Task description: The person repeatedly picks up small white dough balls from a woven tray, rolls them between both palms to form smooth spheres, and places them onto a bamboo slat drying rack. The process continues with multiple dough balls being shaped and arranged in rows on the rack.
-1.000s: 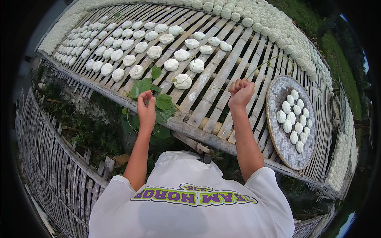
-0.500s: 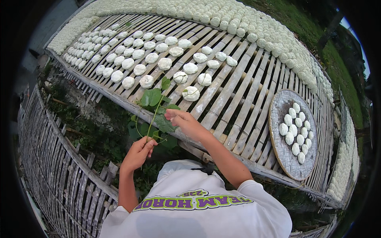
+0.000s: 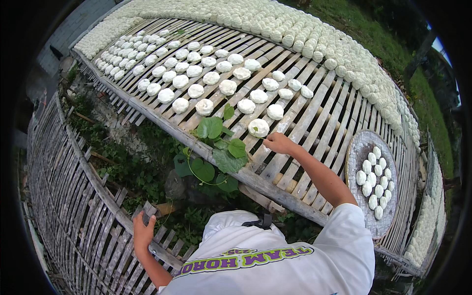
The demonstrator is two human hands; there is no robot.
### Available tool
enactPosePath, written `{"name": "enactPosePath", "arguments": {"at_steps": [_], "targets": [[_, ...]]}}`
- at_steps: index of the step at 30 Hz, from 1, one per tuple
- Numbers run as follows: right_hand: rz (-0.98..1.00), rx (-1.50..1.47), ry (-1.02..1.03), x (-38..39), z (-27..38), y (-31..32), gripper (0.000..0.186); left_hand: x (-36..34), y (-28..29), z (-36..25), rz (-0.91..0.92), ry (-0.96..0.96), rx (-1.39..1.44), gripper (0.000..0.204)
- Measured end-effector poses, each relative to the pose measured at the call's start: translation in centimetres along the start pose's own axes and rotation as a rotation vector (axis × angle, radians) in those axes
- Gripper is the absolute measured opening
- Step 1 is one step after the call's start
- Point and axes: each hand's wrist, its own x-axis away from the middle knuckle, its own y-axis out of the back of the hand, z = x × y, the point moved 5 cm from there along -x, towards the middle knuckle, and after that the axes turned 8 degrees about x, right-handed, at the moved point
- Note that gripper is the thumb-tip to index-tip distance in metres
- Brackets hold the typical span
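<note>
Slatted bamboo table (image 3: 320,123), grass (image 3: 424,105) beyond, left hand (image 3: 143,230) spread, right hand (image 3: 278,142) pinching vine (image 3: 237,148)

Chalky white on the round lumps (image 3: 227,87) in the upper left, a shade creamier on the packed lumps (image 3: 231,17) along the top edge. Weathered grey and pale tan on the table (image 3: 162,120), striped by dark gaps. Fresh green on the leaves (image 3: 237,148) near the centre. Grey in a woven pattern on the round tray (image 3: 363,209) at right, white again on the lumps inside (image 3: 378,189). White on the shirt (image 3: 275,275) at the bottom, with purple lettering (image 3: 275,255) edged in lime. Greyish stripes on the slatted fence (image 3: 73,196) at lower left; green on the grass (image 3: 334,14) at upper right.
</note>
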Motion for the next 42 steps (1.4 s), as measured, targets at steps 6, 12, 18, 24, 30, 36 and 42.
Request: {"name": "enactPosePath", "arguments": {"at_steps": [6,12,18,24,30,36,42], "targets": [[0.2,-0.966,-0.183,2.6,5.6,-5.7,0.031,-2.0,-6.7,-9.2,0.201,-0.27,0.239,0.051],[-0.088,0.201,-0.014,3.0,12.8,-4.0,0.054,-1.2,-10.6,-22.9,0.329,-0.781,0.301,0.043],[-0.298,-1.731,0.157,14.2,6.5,1.7,0.096,0.4,-12.4,-29.7,0.618,-0.83,0.508,0.038],[-0.799,-2.146,0.062,26.4,-1.6,-2.7,0.076,5.3,-18.3,-34.2,0.987,-1.068,0.42,0.035],[-1.1,-1.782,-0.604,33.2,-10.0,-9.5,0.046,11.1,-27.9,-35.6,1.208,-1.06,0.231,0.035],[-1.24,-0.476,-0.836,40.1,-19.7,-5.6,0.045,12.5,-37.2,-35.3,0.95,-1.14,0.199,0.021],[-1.209,0.013,-0.909,42.5,-34.3,0.1,0.052,12.5,-40.0,-35.7,0.747,-0.969,0.191,0.023]]}}
